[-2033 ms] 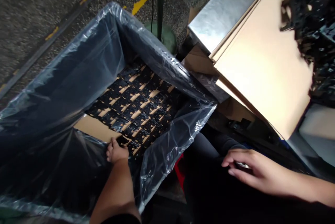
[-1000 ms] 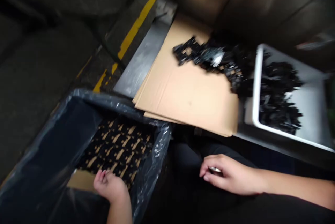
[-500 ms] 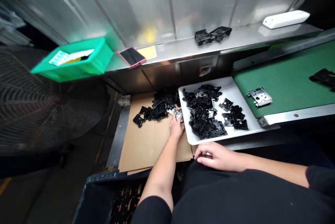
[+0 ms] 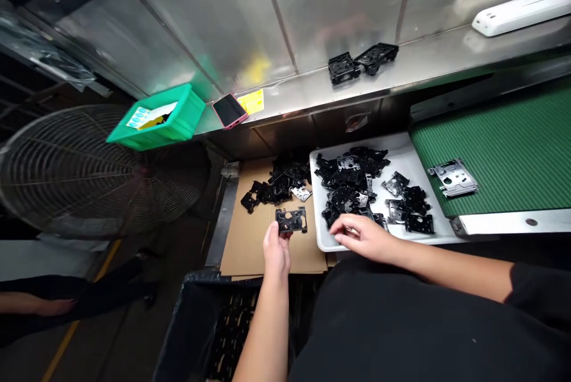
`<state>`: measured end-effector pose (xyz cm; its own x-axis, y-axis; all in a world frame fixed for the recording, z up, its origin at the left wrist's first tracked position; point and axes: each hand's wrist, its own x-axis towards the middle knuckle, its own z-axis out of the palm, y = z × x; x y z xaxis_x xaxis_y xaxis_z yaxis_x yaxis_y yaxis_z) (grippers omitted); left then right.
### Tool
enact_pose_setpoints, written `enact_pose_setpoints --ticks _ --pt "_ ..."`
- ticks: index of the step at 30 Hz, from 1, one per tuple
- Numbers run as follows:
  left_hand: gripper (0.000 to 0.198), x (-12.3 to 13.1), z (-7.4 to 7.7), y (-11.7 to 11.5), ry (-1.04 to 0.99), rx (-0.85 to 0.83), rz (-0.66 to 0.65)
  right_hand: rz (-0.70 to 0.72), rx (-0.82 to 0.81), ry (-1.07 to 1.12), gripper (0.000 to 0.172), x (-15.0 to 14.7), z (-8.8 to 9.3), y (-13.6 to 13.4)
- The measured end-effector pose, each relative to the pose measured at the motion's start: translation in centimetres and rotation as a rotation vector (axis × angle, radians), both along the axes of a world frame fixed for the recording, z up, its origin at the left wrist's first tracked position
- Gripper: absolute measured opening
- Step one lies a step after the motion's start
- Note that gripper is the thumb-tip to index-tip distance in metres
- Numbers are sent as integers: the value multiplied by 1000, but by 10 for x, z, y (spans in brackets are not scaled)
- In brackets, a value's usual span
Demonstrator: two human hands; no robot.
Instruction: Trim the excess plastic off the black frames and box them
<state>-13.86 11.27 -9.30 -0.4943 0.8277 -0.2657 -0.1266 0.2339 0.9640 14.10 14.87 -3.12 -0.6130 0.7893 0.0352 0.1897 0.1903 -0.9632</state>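
Note:
My left hand [image 4: 275, 254] is closed on the left edge of a flat black plate part [image 4: 291, 219] with cut-out holes, raised over the brown cardboard [image 4: 250, 251]. Behind it, a heap of similar black parts [image 4: 281, 179] lies on the cardboard, with a silvery plate [image 4: 301, 193] at its near side. My right hand [image 4: 368, 239] hovers at the near edge of a white tray [image 4: 317, 215], fingers curled in; what they hold, if anything, is hidden. Black parts [image 4: 348, 182] are piled in the tray's left half, and several more [image 4: 414, 200] lie to the right.
On the right, a green conveyor belt [image 4: 504, 144] carries a silvery plate [image 4: 455, 178]. The metal shelf [image 4: 298, 90] bears a green bin [image 4: 160, 132], a phone [image 4: 229, 110] and black parts [image 4: 342, 68]. A dark crate [image 4: 178, 322] stands below; left are a large fan [image 4: 89, 168] and another person's arm [image 4: 35, 304].
My left hand has moved back and left from beside the tray and now holds up a black plate part. My right hand has shifted up over the tray's near edge. The view has turned slightly.

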Motion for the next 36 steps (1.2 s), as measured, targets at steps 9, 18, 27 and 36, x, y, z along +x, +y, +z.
enact_pose_setpoints --ticks 9,18,27,36 --pt "48 37 92 -80 -364 93 -102 197 -62 150 35 -53 28 10" --pt "58 14 116 -98 -413 180 -106 198 104 165 39 -85 68 -4" --pt "86 -31 113 -105 -362 315 -73 48 638 -25 42 -119 90 -35" --pt "104 -61 111 -122 -314 358 -152 71 761 -27 23 -145 95 -56"
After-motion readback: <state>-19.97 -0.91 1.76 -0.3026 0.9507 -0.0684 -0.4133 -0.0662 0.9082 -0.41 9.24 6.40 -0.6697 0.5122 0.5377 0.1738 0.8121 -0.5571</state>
